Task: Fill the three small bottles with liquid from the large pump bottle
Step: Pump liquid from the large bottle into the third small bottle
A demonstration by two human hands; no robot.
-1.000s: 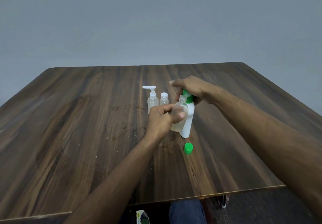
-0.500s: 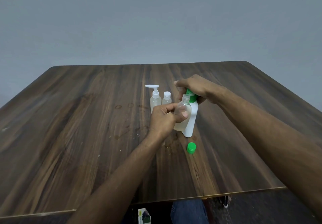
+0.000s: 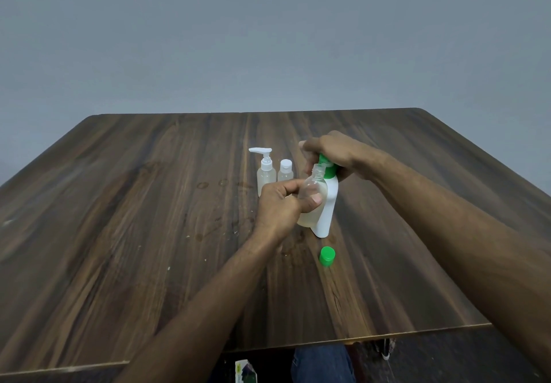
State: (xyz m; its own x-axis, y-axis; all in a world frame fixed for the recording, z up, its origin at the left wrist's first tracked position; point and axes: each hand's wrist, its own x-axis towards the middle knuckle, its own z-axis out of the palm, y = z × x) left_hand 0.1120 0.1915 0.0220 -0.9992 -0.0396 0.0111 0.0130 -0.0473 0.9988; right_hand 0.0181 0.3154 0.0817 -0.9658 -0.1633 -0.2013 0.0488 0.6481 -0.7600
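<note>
A: L hand point(image 3: 277, 206)?
B: Fingers and thumb curled round a clear small bottle point(image 3: 311, 200), held off the table point(image 3: 119, 233) and tilted a bit, open neck up under the green pump head. Pale liquid sits in approx. the lower third.

A: R hand point(image 3: 331, 151)?
B: On top of the large pump bottle point(image 3: 328, 209), fingers bent down over the green pump point(image 3: 323, 163). Looks like it grips the pump head, but the fingertips are hidden behind it, so can't say how tight.

A: Large bottle pos.?
B: White body, upright on the table, centre-right, touching the clear bottle's side.

A: Other small ones?
B: Two, standing just left of the hands and behind the L knuckles. One w/ a white pump top point(image 3: 265, 173), one w/ a white screw cap point(image 3: 285, 171), side by side, both w/ pale contents. Levels hard to read at this res.

A: Anything loose?
B: Green cap point(image 3: 327, 256) lying on the table near the large bottle's base, on the near side, not touching it. A few wet rings and specks on the wood left of the bottles.
</note>
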